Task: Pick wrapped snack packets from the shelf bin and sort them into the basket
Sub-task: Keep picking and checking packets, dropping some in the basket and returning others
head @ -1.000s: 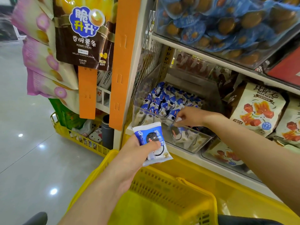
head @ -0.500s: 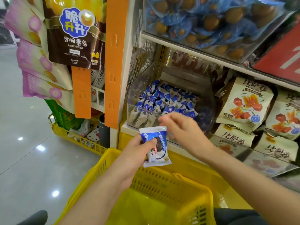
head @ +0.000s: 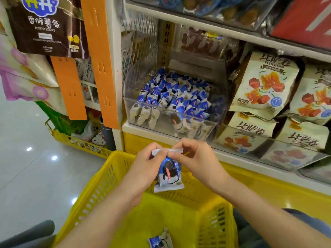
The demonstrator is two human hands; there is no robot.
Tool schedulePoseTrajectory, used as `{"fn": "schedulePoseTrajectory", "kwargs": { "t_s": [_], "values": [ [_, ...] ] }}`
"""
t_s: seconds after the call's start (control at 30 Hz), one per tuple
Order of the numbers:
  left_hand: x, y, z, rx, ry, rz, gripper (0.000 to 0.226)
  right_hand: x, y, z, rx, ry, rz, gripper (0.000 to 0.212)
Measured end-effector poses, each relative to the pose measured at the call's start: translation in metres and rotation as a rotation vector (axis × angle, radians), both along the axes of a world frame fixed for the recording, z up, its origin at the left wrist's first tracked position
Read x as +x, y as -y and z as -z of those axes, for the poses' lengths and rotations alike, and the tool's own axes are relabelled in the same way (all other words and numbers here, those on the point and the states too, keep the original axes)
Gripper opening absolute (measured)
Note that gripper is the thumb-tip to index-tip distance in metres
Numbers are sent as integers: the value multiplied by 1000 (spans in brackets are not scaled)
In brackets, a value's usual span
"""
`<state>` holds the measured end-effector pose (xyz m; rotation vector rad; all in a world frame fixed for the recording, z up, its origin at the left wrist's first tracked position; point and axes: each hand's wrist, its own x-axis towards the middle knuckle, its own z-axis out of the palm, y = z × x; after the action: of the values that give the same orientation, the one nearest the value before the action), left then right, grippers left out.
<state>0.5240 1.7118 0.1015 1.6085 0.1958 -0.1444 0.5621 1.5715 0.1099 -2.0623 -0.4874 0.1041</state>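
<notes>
Over the yellow plastic basket [head: 100,187], left hand [head: 146,165] and right hand [head: 198,160] pinch one blue-and-white wrapped snack packet [head: 169,173] by its top seam. Another packet [head: 158,241] lies inside; the clear plastic shelf bin [head: 221,93] beyond holds many

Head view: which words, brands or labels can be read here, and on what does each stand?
"香脆薯条": dark brown hanging snack bag, top left.
"POTATO STICKS": same bag, under the Chinese name.
"WAGYU FLAVOR": same bag, faint small print.
"比萨卷": cream-coloured snack bags on the shelf, right.
"BISAJUAN": same cream bags, under the name.
Print on the blue-and-white wrapped snack packet: too blurred to read.
</notes>
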Motion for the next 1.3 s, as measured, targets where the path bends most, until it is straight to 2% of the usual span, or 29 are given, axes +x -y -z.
{"fn": "schedulePoseTrajectory", "kwargs": {
  "t_s": [0.1, 0.17, 0.23, 0.3, 0.37, 0.4, 0.5, 0.57, 0.67, 0.73, 0.8, 0.87, 1.0, 1.1, 1.2, 1.3],
  "values": [
    [2, 3, 3, -71, -57, 2, 32, -1, 6, -1, -285, 497, -80, 6],
    [3, 4, 6, -111, -86, 10, 35, -1, 11, -1, -438, 666, -131, 12],
    [4, 5, 8, -149, -98, 9, 29, -3, 11, -2, -366, 576, -90, 11],
    [4, 5, 8, -215, -81, 19, 11, -2, 9, -3, -186, 375, 19, 7],
    [4, 3, 9, -220, -76, 21, 39, 2, 9, -4, 2, 128, 164, 9],
    [5, 2, 10, -213, -59, 2, 45, 4, 10, -4, 106, -4, 217, 10],
    [5, 1, 9, -221, -22, -91, 42, 8, 14, -9, 369, -349, 257, 4],
    [6, -1, 8, -224, 30, -176, 32, 8, 17, -10, 353, -472, 206, 14],
    [8, -5, 6, -96, 163, -232, 25, 6, 19, -9, 99, -412, 78, 38],
    [7, -6, 4, 46, 224, -172, 24, 4, 17, -8, 33, -357, 37, 42],
    [6, -6, 3, 38, 223, -115, 23, 3, 13, -7, 93, -362, 33, 26],
    [7, -5, 4, -88, 189, -117, 17, 1, 10, -7, 184, -431, 18, 9],
    [7, -1, 6, -186, 153, -240, 13, 1, 7, -5, 321, -589, -45, 7],
    [7, 0, 6, -136, 169, -273, 9, 2, 4, -3, 235, -406, -2, 11],
    [6, 0, 7, 34, 223, -207, 9, 6, 3, -3, 183, -177, 1, 8],
    [5, 3, 7, 106, 218, -155, 11, 7, 5, -5, 169, -149, -37, 8]
  ]
}}
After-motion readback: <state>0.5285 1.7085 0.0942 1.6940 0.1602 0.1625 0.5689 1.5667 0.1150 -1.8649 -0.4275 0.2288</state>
